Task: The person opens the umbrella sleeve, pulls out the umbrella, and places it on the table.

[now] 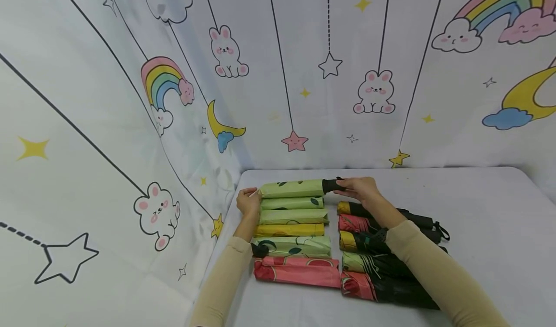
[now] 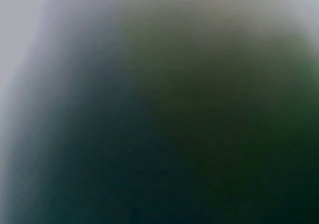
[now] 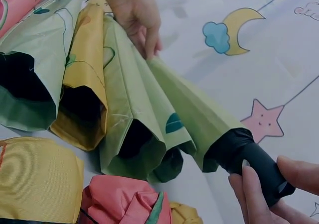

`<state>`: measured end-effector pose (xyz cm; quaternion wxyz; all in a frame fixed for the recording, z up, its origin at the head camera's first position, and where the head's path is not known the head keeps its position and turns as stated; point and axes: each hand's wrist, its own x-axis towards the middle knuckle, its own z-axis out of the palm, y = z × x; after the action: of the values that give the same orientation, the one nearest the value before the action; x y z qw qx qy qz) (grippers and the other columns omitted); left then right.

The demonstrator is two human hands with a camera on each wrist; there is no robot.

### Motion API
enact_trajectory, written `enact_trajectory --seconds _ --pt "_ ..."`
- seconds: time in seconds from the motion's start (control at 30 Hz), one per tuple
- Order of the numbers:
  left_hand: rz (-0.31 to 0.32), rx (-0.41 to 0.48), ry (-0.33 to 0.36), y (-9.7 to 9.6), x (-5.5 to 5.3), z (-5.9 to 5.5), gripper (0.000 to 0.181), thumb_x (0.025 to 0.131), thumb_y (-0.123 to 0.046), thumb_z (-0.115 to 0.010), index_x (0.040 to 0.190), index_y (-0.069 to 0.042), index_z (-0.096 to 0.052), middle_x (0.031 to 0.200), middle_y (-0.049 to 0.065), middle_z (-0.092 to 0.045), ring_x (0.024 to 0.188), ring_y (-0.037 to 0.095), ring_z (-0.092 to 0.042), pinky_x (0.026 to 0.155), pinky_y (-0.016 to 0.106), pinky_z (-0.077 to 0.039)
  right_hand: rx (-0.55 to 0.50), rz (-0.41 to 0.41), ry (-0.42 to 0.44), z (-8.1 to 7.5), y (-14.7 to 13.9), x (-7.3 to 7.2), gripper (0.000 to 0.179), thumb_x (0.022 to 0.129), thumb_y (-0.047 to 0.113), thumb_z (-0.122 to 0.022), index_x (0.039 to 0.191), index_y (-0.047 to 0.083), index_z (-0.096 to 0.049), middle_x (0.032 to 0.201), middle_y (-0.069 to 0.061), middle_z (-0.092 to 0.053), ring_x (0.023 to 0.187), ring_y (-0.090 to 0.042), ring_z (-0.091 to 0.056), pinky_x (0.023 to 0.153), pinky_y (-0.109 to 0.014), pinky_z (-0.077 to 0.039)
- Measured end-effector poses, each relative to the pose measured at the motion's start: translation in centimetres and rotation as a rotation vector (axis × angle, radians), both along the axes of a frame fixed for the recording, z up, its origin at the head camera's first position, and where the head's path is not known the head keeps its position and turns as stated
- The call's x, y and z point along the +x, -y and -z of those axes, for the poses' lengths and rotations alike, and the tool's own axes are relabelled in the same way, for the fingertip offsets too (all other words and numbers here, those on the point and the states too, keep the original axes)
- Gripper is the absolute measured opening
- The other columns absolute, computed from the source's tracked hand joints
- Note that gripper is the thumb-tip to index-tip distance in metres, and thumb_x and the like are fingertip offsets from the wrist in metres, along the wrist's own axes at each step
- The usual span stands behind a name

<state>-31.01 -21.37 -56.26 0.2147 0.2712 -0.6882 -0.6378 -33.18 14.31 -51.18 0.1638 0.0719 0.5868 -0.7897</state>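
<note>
At the back of the table, a long light-green umbrella sleeve is stretched between both hands. My left hand pinches its left end. From its right end sticks the black end of a folded umbrella, which my right hand holds between thumb and fingers. Nearer me, in a column, lie several more sleeves, among them a yellow sleeve and a red sleeve. Their black-lined mouths gape in the right wrist view. The left wrist view is too dark and blurred to make out anything.
To the right is a second column of folded black umbrellas with red, yellow or green ends, partly covered by my right forearm. They lie on a white table. A white printed cloth hangs behind and on the left.
</note>
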Motion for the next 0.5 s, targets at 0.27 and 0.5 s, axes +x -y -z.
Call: enact_trajectory --seconds 0.27,0.5 --pt "-0.012 0.046 -0.033 0.0 -0.2 0.0 0.028 0.086 0.013 -0.075 0.111 0.001 -0.069 0.117 0.021 -0.070 0.109 0.030 -0.073 0.078 0.031 -0.062 0.008 -0.010 -0.012 -0.2 -0.8 0.4 0.050 0.098 -0.003 -0.069 0.143 -0.013 -0.050 0.157 -0.029 -0.042 0.095 -0.023 -0.078 0.106 -0.048 -0.052" --pt "-0.002 0.090 -0.075 0.1 -0.2 0.2 0.035 0.085 0.016 -0.074 0.115 0.001 -0.065 0.121 0.019 -0.071 0.112 0.032 -0.073 0.085 0.039 -0.063 -0.009 -0.014 -0.022 -0.1 -1.6 0.5 0.046 0.098 -0.004 -0.068 0.140 -0.014 -0.053 0.159 -0.030 -0.039 0.096 -0.021 -0.078 0.105 -0.048 -0.052"
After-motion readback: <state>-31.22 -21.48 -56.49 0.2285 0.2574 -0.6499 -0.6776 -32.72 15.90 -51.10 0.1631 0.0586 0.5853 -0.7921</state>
